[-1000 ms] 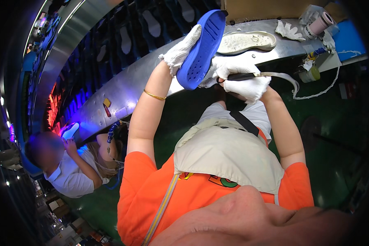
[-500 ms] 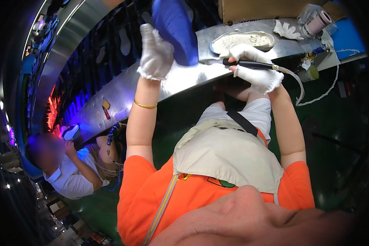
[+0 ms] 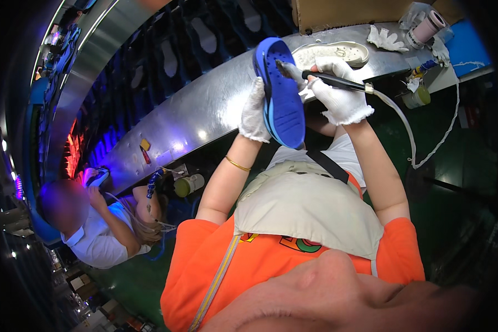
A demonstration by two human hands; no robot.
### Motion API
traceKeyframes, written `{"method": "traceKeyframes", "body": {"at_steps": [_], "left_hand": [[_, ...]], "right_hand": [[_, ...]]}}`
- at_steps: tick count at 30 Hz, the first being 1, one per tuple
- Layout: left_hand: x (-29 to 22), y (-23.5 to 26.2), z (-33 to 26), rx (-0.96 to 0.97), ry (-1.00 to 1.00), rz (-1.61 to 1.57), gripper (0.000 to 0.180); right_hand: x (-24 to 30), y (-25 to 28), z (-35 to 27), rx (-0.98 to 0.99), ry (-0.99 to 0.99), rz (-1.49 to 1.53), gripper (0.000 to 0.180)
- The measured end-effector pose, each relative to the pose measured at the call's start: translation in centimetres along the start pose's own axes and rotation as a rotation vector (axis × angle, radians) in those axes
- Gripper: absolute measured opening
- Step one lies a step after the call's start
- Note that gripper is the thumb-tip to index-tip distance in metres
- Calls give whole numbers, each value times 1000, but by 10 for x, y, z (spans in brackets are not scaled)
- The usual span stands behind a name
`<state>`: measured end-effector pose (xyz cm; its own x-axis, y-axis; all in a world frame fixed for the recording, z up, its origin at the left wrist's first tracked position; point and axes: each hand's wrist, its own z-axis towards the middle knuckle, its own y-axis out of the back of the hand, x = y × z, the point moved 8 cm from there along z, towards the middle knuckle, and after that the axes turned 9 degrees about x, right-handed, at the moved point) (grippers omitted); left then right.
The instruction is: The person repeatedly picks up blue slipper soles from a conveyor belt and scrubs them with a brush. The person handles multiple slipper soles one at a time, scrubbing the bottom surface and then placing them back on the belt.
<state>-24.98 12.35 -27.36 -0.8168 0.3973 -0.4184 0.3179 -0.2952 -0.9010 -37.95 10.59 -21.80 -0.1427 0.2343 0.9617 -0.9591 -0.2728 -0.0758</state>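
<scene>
A blue shoe sole (image 3: 286, 108) is held upright over the bench's near edge, its inner side with small holes turned up toward me. My left hand (image 3: 253, 115), in a white glove, is closed on its left edge. In my gloved right hand (image 3: 342, 99), thumb and fingertips bare, is a black-handled brush (image 3: 336, 81) with a pale hose (image 3: 399, 109) on its rear end. The brush's tip reaches the upper right part of the blue sole; whether it touches is hard to tell. Just behind my right hand, a white shoe sole (image 3: 348, 51) lies on the bench.
The curved metal bench (image 3: 199, 113) runs left, with dark hanging strips and grey soles beyond it. White gloves (image 3: 386, 40), a pink cup-like cylinder (image 3: 428, 27) and a cardboard box (image 3: 348, 12) stand at the back right. At left sits a co-worker (image 3: 102, 227) holding a shoe part.
The blue sole has come down and right, from the bench's far side to nearer me, its inner side now showing. My left hand moved with it; the brush tip now meets its upper part.
</scene>
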Motion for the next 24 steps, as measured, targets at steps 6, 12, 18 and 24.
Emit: {"method": "traceKeyframes", "body": {"at_steps": [6,12,18,24], "left_hand": [[7,30,4,-211,-61,96,70],[-7,27,7,-249,-119,150,76],[-17,30,9,-268,-143,205,78],[-25,27,14,-217,-155,249,81]], "right_hand": [[21,-33,-12,202,199,-162,16],[17,-22,-12,126,172,-304,19],[10,-46,-24,260,128,-216,16],[24,-45,-26,194,223,-414,19]]}}
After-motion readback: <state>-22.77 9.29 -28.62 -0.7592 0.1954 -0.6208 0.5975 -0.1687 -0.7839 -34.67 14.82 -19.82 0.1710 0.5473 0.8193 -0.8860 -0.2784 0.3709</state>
